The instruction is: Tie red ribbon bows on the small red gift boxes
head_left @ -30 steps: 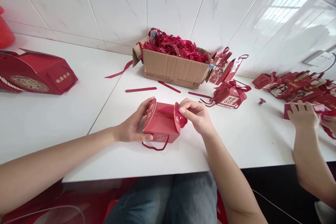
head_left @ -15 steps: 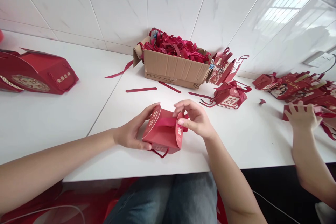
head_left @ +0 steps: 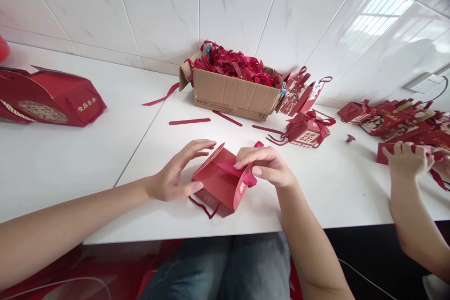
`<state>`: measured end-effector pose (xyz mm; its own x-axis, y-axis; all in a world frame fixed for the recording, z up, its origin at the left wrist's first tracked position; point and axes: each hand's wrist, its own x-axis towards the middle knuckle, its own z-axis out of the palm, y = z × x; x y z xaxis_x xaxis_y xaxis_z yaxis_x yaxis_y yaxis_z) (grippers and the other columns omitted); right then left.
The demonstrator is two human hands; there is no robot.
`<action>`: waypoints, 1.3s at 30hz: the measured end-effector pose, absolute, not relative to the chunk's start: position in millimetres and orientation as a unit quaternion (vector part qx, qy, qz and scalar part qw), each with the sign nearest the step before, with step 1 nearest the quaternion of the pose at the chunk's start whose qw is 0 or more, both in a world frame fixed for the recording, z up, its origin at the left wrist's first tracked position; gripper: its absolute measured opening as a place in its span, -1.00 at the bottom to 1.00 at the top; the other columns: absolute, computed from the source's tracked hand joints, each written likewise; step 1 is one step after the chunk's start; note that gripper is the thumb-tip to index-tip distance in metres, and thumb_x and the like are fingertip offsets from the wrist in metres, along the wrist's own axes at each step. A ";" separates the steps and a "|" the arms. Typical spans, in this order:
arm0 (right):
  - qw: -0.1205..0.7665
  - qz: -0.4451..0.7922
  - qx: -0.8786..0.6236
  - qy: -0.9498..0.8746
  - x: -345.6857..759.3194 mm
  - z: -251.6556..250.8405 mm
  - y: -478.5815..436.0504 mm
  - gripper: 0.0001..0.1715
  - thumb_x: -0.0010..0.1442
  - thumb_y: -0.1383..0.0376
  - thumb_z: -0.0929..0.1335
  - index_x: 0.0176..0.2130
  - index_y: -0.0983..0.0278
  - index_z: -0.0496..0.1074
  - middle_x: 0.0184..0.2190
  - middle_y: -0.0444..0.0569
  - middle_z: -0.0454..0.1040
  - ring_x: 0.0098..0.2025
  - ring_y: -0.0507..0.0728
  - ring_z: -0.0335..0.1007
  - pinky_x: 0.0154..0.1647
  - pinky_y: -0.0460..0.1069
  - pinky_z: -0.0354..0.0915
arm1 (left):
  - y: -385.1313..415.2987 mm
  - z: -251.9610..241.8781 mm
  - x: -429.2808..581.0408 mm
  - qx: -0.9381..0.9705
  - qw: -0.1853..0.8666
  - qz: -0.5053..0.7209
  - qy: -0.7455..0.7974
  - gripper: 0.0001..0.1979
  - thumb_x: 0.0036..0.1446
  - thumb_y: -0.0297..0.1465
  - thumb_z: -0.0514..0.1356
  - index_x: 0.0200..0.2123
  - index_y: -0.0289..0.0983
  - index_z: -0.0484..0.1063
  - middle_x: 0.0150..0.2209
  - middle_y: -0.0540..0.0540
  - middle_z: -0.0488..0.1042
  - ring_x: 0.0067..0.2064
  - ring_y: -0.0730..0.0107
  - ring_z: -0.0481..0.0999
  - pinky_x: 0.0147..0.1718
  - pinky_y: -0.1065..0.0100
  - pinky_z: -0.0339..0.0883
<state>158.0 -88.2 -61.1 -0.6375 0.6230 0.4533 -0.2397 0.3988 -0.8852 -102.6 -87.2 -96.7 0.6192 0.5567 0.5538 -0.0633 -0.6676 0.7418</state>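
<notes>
Right hand (head_left: 269, 168) fingers pinched on the red ribbon (head_left: 246, 176) at the top of a small red gift box (head_left: 220, 186), thumb underneath, knuckles up. Left hand (head_left: 175, 176) fingers spread and loose, thumb pressed against the box's near left side, fingertips hovering over its rounded flap. The box sits tilted, tipped toward the right, close to the table's (head_left: 70, 159) front edge, near the middle, a dark red cord handle (head_left: 204, 208) trailing from under it.

Behind it, loose red strips (head_left: 189, 121) lie flat on the table. Past those, against the tiled wall, a cardboard carton (head_left: 234, 96) heaped with red ribbons. Just right of the carton, a finished ribboned box (head_left: 306, 130). At the left edge, a large red gift bag (head_left: 49, 98) on its side. At the right edge, another person's hand (head_left: 406, 159) rests on a pile of flat red boxes (head_left: 393, 119).
</notes>
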 end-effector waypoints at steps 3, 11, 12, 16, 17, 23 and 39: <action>0.418 0.530 -0.171 -0.718 156.4 -60.2 -90.2 -0.70 0.20 0.24 0.38 -0.06 0.20 0.55 -0.22 0.03 0.53 -0.19 0.10 0.43 -0.18 0.02 0.34 | -95.0 -91.2 -102.0 0.773 0.375 0.460 0.224 -0.59 0.17 -0.40 0.18 0.09 -0.19 0.27 -0.03 -0.19 0.38 0.01 0.24 0.45 -0.06 0.24 0.46; 0.427 0.523 -0.161 -0.720 155.5 -62.1 -89.0 -0.65 0.22 0.19 0.36 -0.01 0.18 0.53 -0.07 0.05 0.50 -0.05 0.15 0.43 -0.04 0.05 0.34 | -102.4 -84.1 -100.4 0.732 0.409 0.477 0.263 -0.90 0.22 -0.35 0.14 -0.25 -0.26 0.33 -0.25 -0.10 0.42 -0.31 0.42 0.46 -0.45 0.44 0.41; 0.428 0.522 -0.158 -0.720 155.7 -62.2 -88.9 -0.64 0.22 0.18 0.36 0.00 0.18 0.53 -0.06 0.05 0.50 -0.05 0.15 0.43 -0.02 0.06 0.33 | -101.9 -83.9 -100.6 0.734 0.412 0.474 0.257 -0.90 0.23 -0.35 0.13 -0.30 -0.26 0.32 -0.26 -0.10 0.42 -0.32 0.43 0.44 -0.46 0.44 0.39; 0.428 0.514 -0.157 -0.727 155.4 -61.9 -89.5 -0.62 0.20 0.13 0.37 0.00 0.17 0.53 -0.05 0.06 0.50 -0.01 0.19 0.41 0.05 0.11 0.31 | -100.2 -82.9 -100.9 0.753 0.415 0.458 0.227 -0.83 0.26 -0.36 0.08 -0.39 -0.28 0.31 -0.26 -0.12 0.42 -0.31 0.39 0.44 -0.44 0.40 0.37; 0.426 0.513 -0.157 -0.729 155.1 -62.0 -89.7 -0.61 0.20 0.13 0.37 0.00 0.17 0.52 -0.04 0.05 0.50 -0.01 0.19 0.41 0.05 0.12 0.32 | -100.1 -82.6 -100.9 0.756 0.414 0.457 0.221 -0.81 0.27 -0.36 0.07 -0.40 -0.28 0.31 -0.25 -0.13 0.42 -0.30 0.39 0.45 -0.44 0.40 0.37; 0.410 0.531 -0.151 -0.726 151.4 -63.6 -89.1 -0.62 0.21 0.18 0.37 0.02 0.16 0.51 -0.01 0.04 0.50 0.00 0.18 0.41 0.07 0.12 0.31 | -101.1 -80.6 -100.3 0.762 0.408 0.455 0.213 -0.80 0.28 -0.36 0.05 -0.40 -0.28 0.32 -0.24 -0.15 0.42 -0.27 0.35 0.46 -0.41 0.39 0.39; 0.415 0.509 -0.211 -0.724 147.2 -60.9 -92.5 -0.71 0.22 0.16 0.36 -0.13 0.23 0.58 -0.17 0.05 0.55 -0.14 0.14 0.46 -0.06 0.06 0.35 | -102.7 -79.7 -99.1 0.783 0.369 0.439 0.240 -0.81 0.25 -0.33 0.08 -0.40 -0.27 0.31 -0.23 -0.14 0.44 -0.31 0.40 0.44 -0.44 0.42 0.37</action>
